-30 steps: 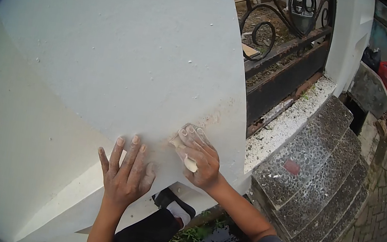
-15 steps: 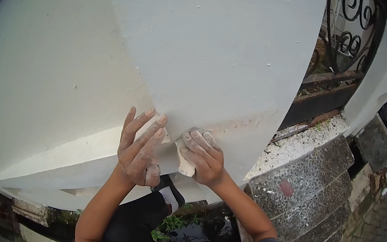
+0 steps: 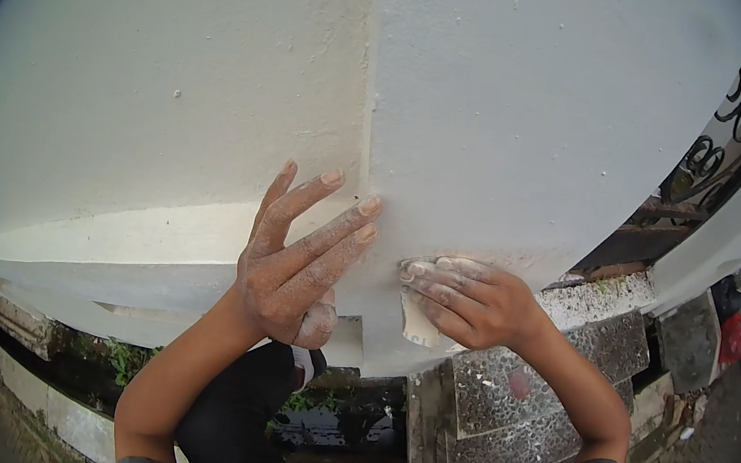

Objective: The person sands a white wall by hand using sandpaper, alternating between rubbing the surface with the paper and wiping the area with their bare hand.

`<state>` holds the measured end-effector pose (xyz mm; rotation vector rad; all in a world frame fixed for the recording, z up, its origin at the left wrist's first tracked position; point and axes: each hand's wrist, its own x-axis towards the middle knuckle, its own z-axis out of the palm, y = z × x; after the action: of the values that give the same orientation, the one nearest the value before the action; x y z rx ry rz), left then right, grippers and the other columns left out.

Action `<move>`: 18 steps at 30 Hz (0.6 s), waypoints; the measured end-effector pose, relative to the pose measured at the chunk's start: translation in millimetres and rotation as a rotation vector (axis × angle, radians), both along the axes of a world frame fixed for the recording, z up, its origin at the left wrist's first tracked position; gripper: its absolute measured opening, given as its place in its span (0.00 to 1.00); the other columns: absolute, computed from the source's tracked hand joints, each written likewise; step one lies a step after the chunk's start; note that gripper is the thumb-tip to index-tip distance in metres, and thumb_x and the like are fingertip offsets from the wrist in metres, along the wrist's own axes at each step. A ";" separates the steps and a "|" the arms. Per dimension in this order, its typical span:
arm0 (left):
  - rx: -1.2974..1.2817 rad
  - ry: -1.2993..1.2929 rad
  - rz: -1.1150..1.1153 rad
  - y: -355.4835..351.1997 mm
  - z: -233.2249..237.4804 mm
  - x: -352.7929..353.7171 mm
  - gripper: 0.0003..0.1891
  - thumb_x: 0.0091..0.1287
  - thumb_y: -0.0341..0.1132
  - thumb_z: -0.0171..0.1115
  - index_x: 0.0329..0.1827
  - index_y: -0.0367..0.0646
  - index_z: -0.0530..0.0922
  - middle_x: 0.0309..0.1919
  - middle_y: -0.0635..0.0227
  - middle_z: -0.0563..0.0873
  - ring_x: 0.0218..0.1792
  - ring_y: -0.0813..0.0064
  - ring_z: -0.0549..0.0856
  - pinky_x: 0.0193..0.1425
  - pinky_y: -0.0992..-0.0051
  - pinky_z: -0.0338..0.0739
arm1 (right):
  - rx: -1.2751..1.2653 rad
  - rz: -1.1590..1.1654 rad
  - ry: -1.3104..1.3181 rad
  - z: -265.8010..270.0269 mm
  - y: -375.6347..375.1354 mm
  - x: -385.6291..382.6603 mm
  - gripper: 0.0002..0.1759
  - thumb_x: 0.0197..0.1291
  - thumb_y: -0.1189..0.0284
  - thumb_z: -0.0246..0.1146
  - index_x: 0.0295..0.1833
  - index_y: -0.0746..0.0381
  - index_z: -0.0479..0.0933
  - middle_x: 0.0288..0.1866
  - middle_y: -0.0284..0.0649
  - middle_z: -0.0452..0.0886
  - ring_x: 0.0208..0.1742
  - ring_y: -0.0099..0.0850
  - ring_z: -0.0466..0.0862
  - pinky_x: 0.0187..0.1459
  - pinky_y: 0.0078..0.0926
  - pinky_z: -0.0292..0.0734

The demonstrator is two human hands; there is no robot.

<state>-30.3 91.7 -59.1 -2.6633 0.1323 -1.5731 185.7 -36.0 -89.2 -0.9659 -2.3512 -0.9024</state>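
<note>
A folded piece of sandpaper (image 3: 418, 323), pale on its back, is pressed against the white wall (image 3: 501, 126) under my right hand (image 3: 466, 299). The fingers lie over the sheet, and its loose end sticks out below them. My left hand (image 3: 303, 265) is raised with fingers spread, its fingertips overlapping the wall's inner corner in this view, nothing in it. White dust coats both hands. A faint brownish, rubbed strip runs along the wall just above my right hand.
A wall ledge (image 3: 120, 242) runs leftward from the corner. Below lie a wet drain channel (image 3: 350, 434) with plants and my bent leg. Speckled stone steps (image 3: 505, 424) rise at right, beneath a black iron gate (image 3: 648, 230). A red bag (image 3: 734, 336) lies farther right.
The view has turned, so the wall corner sits more upright and farther right. My right hand has slid rightward along the wall with the sandpaper; my left hand's fingers are spread wider.
</note>
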 end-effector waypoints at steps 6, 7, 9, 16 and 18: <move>0.031 0.042 0.051 -0.2 -0.2 0.5 0.24 0.65 0.41 0.37 0.50 0.41 0.81 0.54 0.63 0.83 0.64 0.51 0.72 0.72 0.41 0.50 | -0.080 -0.043 -0.071 9.3 8.4 -30.3 0.06 0.54 0.70 0.61 0.37 0.58 0.77 0.53 0.40 0.82 0.55 0.29 0.81 0.59 0.31 0.76; 0.021 0.035 0.055 0.8 -1.4 -1.0 0.24 0.66 0.42 0.36 0.51 0.42 0.81 0.55 0.64 0.82 0.64 0.52 0.72 0.72 0.41 0.49 | -0.103 -0.052 -0.110 14.4 9.2 -36.5 0.06 0.54 0.70 0.61 0.38 0.58 0.77 0.53 0.40 0.82 0.55 0.28 0.81 0.60 0.32 0.75; 0.015 0.040 0.050 -1.1 -1.5 -1.9 0.24 0.62 0.39 0.37 0.51 0.42 0.81 0.55 0.65 0.82 0.65 0.53 0.71 0.73 0.42 0.49 | -0.126 -0.056 -0.145 16.6 -7.3 -9.6 0.07 0.53 0.70 0.60 0.38 0.59 0.76 0.54 0.41 0.81 0.56 0.30 0.81 0.60 0.32 0.75; 0.021 0.028 0.043 -2.0 -2.1 -1.1 0.23 0.58 0.35 0.41 0.50 0.43 0.81 0.55 0.65 0.82 0.65 0.54 0.71 0.73 0.42 0.50 | -0.109 -0.064 -0.130 19.3 5.6 -29.3 0.04 0.56 0.71 0.60 0.36 0.58 0.75 0.53 0.41 0.82 0.56 0.30 0.81 0.61 0.32 0.74; 0.018 0.019 0.049 -1.5 -0.7 -1.8 0.22 0.60 0.37 0.42 0.50 0.43 0.82 0.55 0.65 0.82 0.65 0.55 0.71 0.73 0.42 0.50 | -0.137 -0.058 -0.169 23.5 7.2 -31.5 0.04 0.56 0.71 0.60 0.36 0.58 0.76 0.53 0.41 0.82 0.57 0.30 0.80 0.62 0.31 0.74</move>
<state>-32.1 90.2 -59.8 -2.6468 0.0813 -1.5259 154.2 -28.8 -65.6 -1.0532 -2.5677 -0.8857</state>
